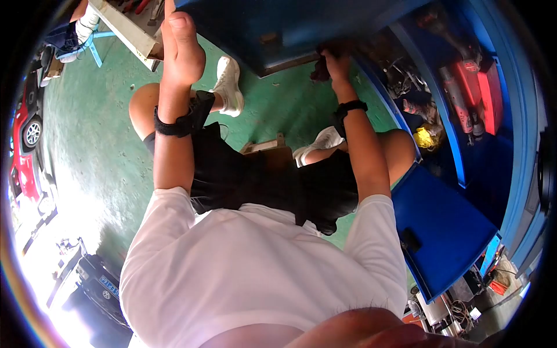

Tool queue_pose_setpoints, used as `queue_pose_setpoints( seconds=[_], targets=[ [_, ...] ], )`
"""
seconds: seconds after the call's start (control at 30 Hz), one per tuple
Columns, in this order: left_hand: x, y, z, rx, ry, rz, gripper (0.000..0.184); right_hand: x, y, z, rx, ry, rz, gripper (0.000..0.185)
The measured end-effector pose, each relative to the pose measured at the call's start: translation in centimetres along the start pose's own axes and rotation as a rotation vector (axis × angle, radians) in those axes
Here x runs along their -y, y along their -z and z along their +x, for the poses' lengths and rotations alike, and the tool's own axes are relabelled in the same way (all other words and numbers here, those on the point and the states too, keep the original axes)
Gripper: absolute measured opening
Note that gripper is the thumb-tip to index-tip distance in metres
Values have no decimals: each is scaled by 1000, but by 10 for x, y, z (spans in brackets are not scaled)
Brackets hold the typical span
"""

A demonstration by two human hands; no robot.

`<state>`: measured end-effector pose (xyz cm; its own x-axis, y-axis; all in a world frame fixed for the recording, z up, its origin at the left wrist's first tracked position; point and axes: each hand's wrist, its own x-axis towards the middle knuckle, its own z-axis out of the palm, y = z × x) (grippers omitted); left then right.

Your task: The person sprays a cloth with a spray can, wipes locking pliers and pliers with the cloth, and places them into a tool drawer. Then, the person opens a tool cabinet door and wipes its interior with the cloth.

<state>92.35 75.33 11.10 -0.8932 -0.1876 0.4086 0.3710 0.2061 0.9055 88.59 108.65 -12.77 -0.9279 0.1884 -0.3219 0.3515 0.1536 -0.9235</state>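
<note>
My left hand (183, 55) is raised at the upper left, beside the edge of a large dark blue metal panel (243, 35). Its thumb points up and a finger stretches past the top of the view, so the fingertips are cut off. Whether it touches the panel I cannot tell. My right hand (337, 62) is closed around a dark, crumpled cloth (319, 71) at the panel's lower right corner. Shadow hides part of these fingers. Both wrists wear black straps.
On the right, a blue cabinet (505, 156) stands with tools, a red case (492, 95) and a yellow bundle (428, 137) inside. A blue door (441, 226) juts out by my right knee. A small wooden stool (264, 152) is between my legs. Cars and a blue stool (93, 46) are at left.
</note>
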Motion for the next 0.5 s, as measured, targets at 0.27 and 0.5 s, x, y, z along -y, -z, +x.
queue_pose_setpoints(
  seconds=[0.27,0.5],
  targets=[
    [-8,-6,7,106,-146,-27,76,-12,-6,8,98,-147,-15,63],
    [6,2,6,74,-69,-10,73,25,-46,-60,559,-250,-35,63]
  ],
)
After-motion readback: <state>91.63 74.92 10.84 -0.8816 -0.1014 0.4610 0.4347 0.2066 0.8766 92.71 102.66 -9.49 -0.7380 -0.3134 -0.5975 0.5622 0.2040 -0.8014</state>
